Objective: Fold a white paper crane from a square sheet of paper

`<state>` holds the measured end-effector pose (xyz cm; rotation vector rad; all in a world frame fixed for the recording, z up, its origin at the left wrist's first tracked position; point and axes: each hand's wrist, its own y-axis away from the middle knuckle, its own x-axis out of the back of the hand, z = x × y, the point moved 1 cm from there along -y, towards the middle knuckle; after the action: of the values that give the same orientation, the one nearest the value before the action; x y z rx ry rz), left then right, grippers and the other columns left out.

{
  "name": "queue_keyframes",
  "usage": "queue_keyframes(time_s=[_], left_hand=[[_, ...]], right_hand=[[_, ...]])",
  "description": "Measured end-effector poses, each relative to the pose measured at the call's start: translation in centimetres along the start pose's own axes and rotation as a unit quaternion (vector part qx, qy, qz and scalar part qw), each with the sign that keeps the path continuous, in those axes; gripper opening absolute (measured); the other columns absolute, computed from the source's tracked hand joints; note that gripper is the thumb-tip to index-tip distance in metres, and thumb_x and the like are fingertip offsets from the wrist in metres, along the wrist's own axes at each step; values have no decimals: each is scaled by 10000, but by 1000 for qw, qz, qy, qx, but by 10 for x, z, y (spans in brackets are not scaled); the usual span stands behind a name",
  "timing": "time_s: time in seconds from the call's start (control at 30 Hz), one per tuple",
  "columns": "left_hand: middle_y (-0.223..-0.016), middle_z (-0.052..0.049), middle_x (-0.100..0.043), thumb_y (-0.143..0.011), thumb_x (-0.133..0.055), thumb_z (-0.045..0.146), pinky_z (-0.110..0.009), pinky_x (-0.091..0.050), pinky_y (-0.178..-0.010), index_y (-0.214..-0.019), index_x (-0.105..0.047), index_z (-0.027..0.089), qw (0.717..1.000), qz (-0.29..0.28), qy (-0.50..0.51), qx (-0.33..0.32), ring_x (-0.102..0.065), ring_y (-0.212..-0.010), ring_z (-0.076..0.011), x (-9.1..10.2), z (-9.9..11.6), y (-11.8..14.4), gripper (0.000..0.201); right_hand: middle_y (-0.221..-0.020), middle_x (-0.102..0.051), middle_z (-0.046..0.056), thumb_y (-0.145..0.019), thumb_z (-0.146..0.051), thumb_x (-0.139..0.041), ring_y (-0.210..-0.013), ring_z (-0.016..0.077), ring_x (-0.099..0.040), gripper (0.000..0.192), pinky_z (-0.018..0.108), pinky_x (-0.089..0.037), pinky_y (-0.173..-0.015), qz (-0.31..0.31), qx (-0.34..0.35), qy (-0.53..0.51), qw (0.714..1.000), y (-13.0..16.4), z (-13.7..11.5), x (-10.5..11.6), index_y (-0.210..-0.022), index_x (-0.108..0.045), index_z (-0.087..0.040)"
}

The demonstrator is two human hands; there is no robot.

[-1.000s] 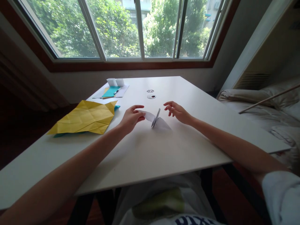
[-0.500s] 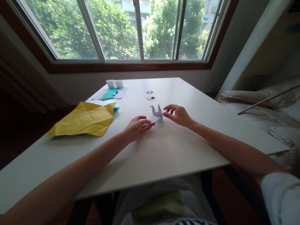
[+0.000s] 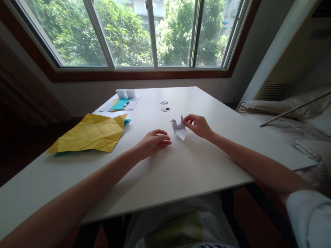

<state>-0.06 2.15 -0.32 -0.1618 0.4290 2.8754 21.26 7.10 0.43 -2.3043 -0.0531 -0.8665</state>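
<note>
A white origami crane [image 3: 179, 130] is over the middle of the white table [image 3: 165, 186], its head pointing left and one wing facing me. My right hand [image 3: 197, 126] pinches the crane at its upright tail, with thumb and fingertips together. To the left of the crane, my left hand [image 3: 154, 143] is apart from it, fingers stretched and loosely spread, with nothing in them. Whether the crane touches the tabletop I cannot tell.
A large creased yellow sheet [image 3: 90, 132] lies at the left over a teal one. Farther back are a teal paper [image 3: 121, 103], a pen [image 3: 127, 103] and small white folded boxes [image 3: 125, 93]. Two round items [image 3: 165, 109] lie mid-table. Bedding [image 3: 279, 113] is at the right.
My left hand has let go of the crane's wing. My right hand has closed on the tail, and the crane has turned and shifted slightly right.
</note>
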Motion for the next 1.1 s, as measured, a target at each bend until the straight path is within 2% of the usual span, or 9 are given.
queue_keyframes(time_s=[0.17,0.3,0.4,0.47,0.57,0.67,0.83,1.1], left_hand=[[-722,-48,-647,-677,-691,183,-254,-505,-631,-795,-565,144,999,0,-21,-25,-642,-657,-145,11,9,-3,177],[-706,-35,-637,-670,-693,230,-267,-492,-652,-767,-576,146,998,-7,-43,-40,-625,-654,-137,17,14,-3,174],[-703,-27,-634,-664,-696,250,-262,-477,-648,-765,-581,151,998,-9,-54,-42,-618,-654,-132,20,17,-4,182],[-710,-22,-634,-664,-696,255,-251,-466,-639,-771,-584,155,997,-12,-65,-36,-613,-656,-125,22,18,-4,185],[-719,-15,-629,-672,-692,259,-238,-456,-629,-784,-581,158,996,-13,-78,-32,-603,-657,-116,25,20,-6,187],[-720,-14,-625,-675,-690,262,-233,-454,-621,-787,-578,159,996,-5,-82,-35,-601,-659,-117,27,22,-7,189],[-738,-19,-627,-674,-690,282,-233,-459,-622,-785,-584,165,995,2,-90,-40,-603,-672,-125,30,23,-8,193],[-735,-12,-623,-681,-680,302,-221,-436,-608,-801,-576,169,994,12,-106,-35,-592,-663,-120,33,23,-10,208]], right_hand=[[-780,-675,44,-763,-374,-592,-682,148,-605,222,283,-474,-615,28,-11,-17,999,-21,33,20,-821,-633,-164],[-799,-666,58,-750,-372,-602,-729,166,-611,255,302,-484,-652,68,-18,-18,997,-44,77,45,-876,-619,-151],[-812,-664,69,-747,-336,-602,-736,162,-606,230,306,-478,-690,53,-32,0,998,-58,113,63,-867,-627,-141],[-818,-665,73,-731,-310,-617,-723,155,-597,191,303,-469,-707,41,-53,19,998,-66,136,74,-808,-631,-136],[-811,-665,74,-714,-252,-635,-691,144,-582,146,294,-457,-692,73,-125,57,988,-76,168,91,-796,-628,-130],[-817,-662,96,-717,-187,-621,-678,146,-578,132,300,-451,-682,99,-156,71,980,-85,194,108,-822,-624,-108],[-811,-664,111,-729,-121,-587,-663,134,-572,112,280,-454,-673,104,-187,73,974,-95,220,121,-831,-616,-87],[-809,-673,87,-711,-97,-604,-672,121,-583,104,257,-465,-691,72,-204,71,974,-110,236,115,-813,-624,-102]])
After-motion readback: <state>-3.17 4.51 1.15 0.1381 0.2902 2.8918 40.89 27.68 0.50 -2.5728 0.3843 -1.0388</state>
